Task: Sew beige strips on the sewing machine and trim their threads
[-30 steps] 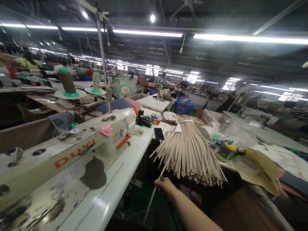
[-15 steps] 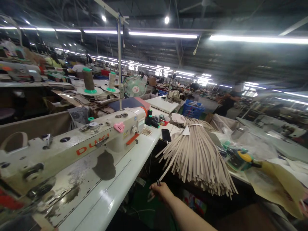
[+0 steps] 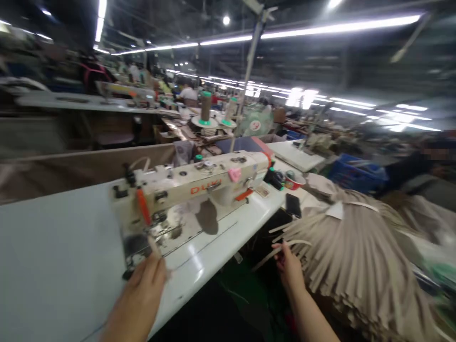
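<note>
My right hand (image 3: 289,267) pinches one thin beige strip (image 3: 297,243) between curled fingers, just beside the big tied bundle of flat beige strips (image 3: 359,266) hanging off the neighbouring table. My left hand (image 3: 141,290) reaches the needle end of the cream metal sewing machine (image 3: 192,190) on the glossy white table (image 3: 53,247); blur hides its grip.

Bare left hand (image 3: 142,285), bare right hand (image 3: 290,268), arms uncovered to the frame edge, all slightly blurred.

Bright ceiling tube lights (image 3: 306,28) glare overhead; motion blur smears the wide-angle, edge-warped frame.
</note>
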### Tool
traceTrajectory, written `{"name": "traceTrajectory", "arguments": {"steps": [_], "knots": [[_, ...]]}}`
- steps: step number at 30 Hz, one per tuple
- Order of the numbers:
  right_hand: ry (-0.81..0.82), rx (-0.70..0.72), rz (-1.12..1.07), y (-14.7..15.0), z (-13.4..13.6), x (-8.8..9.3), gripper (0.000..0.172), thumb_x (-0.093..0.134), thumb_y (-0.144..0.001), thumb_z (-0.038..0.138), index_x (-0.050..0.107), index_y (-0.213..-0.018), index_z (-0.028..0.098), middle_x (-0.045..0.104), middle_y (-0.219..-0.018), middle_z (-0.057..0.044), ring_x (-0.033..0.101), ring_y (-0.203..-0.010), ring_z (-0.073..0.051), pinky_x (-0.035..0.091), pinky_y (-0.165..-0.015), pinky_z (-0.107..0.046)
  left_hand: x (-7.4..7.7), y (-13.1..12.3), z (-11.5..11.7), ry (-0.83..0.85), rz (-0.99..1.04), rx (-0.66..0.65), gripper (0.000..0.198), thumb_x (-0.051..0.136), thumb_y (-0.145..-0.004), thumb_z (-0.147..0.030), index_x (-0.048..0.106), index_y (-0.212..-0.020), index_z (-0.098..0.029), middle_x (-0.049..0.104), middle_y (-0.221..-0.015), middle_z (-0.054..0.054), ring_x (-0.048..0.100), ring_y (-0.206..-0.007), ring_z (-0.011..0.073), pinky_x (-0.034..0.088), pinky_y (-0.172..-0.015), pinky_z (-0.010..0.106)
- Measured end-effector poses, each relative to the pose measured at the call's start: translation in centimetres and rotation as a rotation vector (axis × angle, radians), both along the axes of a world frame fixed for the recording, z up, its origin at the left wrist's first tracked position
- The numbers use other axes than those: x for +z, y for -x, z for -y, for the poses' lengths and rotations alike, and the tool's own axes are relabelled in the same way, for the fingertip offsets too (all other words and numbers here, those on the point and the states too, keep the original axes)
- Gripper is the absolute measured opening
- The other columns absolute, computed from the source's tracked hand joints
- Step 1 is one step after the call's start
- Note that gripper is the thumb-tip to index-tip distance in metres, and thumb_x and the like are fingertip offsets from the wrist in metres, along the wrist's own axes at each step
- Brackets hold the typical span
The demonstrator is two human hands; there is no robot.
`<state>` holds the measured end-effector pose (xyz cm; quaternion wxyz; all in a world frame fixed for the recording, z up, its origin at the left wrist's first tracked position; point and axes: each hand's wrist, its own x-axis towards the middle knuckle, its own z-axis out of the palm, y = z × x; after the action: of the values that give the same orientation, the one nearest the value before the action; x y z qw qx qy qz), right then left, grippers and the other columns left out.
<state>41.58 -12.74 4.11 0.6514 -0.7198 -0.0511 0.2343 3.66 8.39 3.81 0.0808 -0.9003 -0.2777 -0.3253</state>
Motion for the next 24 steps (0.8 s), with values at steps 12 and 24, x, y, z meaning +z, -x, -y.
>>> {"name": "traceTrajectory", "arguments": {"steps": [12,24], "knots": [[0.0,0.122,0.298,4.3,-3.5,3.6,0.059,0.081,-0.071,0.073,0.072,-0.093,0.019,0.069,-0.097,-0.006,0.064,-0.087,-0.019,0.056,-0.066,-0.025,2.8,-1.0,1.1,0.045,-0.177,0.144,0.041,0.043,-0.09,0.007,0.061,-0.125,-0.002,0.066,-0.128,0.022,0.067,-0.122,0.0314,0.053,-0.114,0.045],[0.097,0.705,0.442,10.7,-4.8,5.6,0.05,0.071,-0.086,0.067,0.074,-0.105,0.021,0.069,-0.075,-0.002,0.063,-0.065,-0.018,0.055,-0.061,-0.026,4.0,-0.6,-1.7,0.533,0.012,0.256,0.044,0.043,-0.093,0.001,0.067,-0.123,-0.019,0.069,-0.137,0.009,0.052,-0.144,0.0274,0.03,-0.128,0.059]]}}
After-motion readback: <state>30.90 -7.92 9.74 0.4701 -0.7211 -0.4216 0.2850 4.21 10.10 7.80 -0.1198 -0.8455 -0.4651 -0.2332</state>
